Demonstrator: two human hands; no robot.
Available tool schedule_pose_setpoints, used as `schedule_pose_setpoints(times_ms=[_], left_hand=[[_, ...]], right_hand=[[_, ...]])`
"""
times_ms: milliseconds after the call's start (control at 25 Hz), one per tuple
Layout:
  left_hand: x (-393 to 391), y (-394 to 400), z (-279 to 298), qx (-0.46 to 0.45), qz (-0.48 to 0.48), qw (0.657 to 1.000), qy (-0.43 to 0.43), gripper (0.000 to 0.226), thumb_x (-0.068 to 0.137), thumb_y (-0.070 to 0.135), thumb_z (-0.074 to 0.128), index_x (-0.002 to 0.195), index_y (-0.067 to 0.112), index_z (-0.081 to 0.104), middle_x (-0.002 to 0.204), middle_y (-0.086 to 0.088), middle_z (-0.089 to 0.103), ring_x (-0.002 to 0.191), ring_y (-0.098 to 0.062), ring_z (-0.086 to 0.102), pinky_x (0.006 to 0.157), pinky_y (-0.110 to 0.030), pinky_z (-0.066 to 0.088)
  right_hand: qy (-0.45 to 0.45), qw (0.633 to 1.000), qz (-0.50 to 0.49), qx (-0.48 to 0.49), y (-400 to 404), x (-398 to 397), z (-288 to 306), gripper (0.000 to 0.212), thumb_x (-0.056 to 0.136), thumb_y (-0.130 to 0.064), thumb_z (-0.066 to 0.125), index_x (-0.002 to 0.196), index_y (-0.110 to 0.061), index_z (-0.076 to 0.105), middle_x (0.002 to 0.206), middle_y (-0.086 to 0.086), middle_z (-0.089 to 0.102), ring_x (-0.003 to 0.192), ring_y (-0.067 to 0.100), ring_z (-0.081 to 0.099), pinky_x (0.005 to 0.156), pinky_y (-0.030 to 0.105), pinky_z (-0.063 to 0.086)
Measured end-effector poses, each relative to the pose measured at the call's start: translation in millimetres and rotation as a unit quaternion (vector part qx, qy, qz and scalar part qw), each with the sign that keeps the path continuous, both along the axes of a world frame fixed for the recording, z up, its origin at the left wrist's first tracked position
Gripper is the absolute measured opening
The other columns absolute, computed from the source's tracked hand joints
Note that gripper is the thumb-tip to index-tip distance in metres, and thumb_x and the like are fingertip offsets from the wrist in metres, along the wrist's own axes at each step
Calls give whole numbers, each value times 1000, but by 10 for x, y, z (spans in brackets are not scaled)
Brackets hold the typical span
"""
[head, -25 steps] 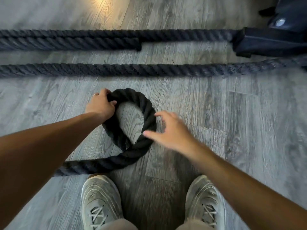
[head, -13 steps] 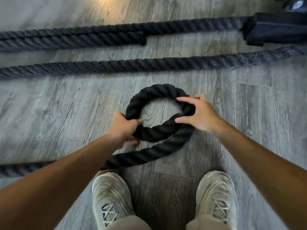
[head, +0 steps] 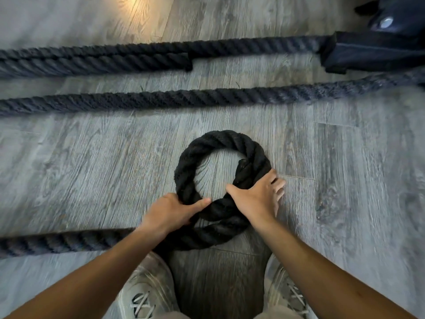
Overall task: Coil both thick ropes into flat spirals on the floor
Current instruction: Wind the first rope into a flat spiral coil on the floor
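Down on the grey plank floor (head: 92, 171), a black rope (head: 218, 143) sits curled into a single ring right in front of the person's shoes (head: 147, 293). No bins or trays here, so all eyes on the ring itself: bare floor shows through its middle, and the rope's end (head: 241, 164) is tucked against the inside of the ring on the right. From the near side the rope runs out under the ring and away to the left edge as a long tail (head: 57, 242).

Left hand (head: 171, 212) grips the ring at its near-left, fingers curled round the outside, thumb (head: 200, 202) laid along the top of the rope. Right hand (head: 257, 199) lies flat over the near-right of the ring, palm down; its fingers (head: 279, 184) are spread and reach past the rope's outer edge onto the floor, thumb pointing in toward the hole. Between the two hands, the rope crosses over itself.

Further off, a second rope (head: 207, 97) lies straight across the floor, well apart from the ring. Beyond it two more runs (head: 115, 56) lie side by side, touching, one ending in a capped tip (head: 188, 62). A dark block (head: 372, 54) sits at the far right.
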State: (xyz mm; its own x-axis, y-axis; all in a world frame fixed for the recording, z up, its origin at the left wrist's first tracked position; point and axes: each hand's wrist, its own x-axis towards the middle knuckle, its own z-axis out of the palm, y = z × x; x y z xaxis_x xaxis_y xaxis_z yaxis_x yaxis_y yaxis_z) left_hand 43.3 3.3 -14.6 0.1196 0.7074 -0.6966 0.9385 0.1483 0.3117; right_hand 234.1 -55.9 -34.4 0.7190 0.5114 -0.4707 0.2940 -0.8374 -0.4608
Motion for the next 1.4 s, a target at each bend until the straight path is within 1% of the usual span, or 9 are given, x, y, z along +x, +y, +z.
schedule_pose_setpoints(times_ms=[120,240,360,480,560,760,1000,1200,1400], left_hand=[[-50,494,78,149,-82,980,99,113,52,106,31,107,13,62,97,-14,72,91,-34,70,79,-43,56],[44,943,128,223,-168,960,9,90,76,76,61,148,29,35,133,-15,57,113,-39,63,90,-47,52],[119,1133,38,240,-244,939,-18,70,89,50,63,151,37,32,132,-13,57,109,-39,64,90,-44,52],[144,1077,-82,253,-176,951,-40,56,91,40,63,142,29,42,116,-17,61,95,-41,66,83,-47,55],[185,975,-133,247,-151,956,-43,58,91,38,61,143,31,35,113,-20,60,87,-42,66,78,-47,55],[176,796,-165,258,-137,956,7,72,95,37,57,153,48,17,102,-22,58,51,-16,36,63,-35,44],[-78,492,-60,159,-3,987,-26,63,83,48,71,131,25,38,106,-19,66,93,-42,68,83,-49,56],[170,990,-31,177,-121,976,-36,81,84,56,68,150,28,31,139,-18,51,120,-39,57,103,-48,47],[150,1115,-73,194,-230,954,-8,73,93,54,56,157,29,29,130,-21,59,114,-40,61,96,-44,50]], right_hand=[[4,998,68,17,67,9,-61,124,55,-56,81,152,-14,17,142,8,26,134,34,27,106,50,37],[-12,966,258,-3,343,35,-29,126,55,-55,82,155,-19,15,147,7,27,135,34,28,110,48,34],[-48,918,391,-47,942,388,134,126,59,-51,86,158,-21,13,151,9,28,137,37,30,108,50,36],[-108,880,460,-53,1089,648,262,124,62,-59,83,159,-24,15,150,8,30,135,34,31,104,48,41],[-164,908,385,-28,759,537,200,127,64,-70,77,159,-24,7,153,13,23,135,36,28,107,49,38],[-33,995,94,15,-315,46,-44,129,61,-77,70,156,-30,-4,149,10,17,138,42,20,106,59,35],[17,954,297,34,309,642,-12,118,67,-46,81,160,-31,11,140,1,28,134,28,29,108,49,41],[24,892,452,-10,872,933,133,112,70,-41,82,157,-45,12,143,-5,30,133,27,26,108,50,34],[-64,977,201,-33,218,443,74,139,59,-68,81,154,-40,-17,157,8,4,140,39,13,110,63,27]])
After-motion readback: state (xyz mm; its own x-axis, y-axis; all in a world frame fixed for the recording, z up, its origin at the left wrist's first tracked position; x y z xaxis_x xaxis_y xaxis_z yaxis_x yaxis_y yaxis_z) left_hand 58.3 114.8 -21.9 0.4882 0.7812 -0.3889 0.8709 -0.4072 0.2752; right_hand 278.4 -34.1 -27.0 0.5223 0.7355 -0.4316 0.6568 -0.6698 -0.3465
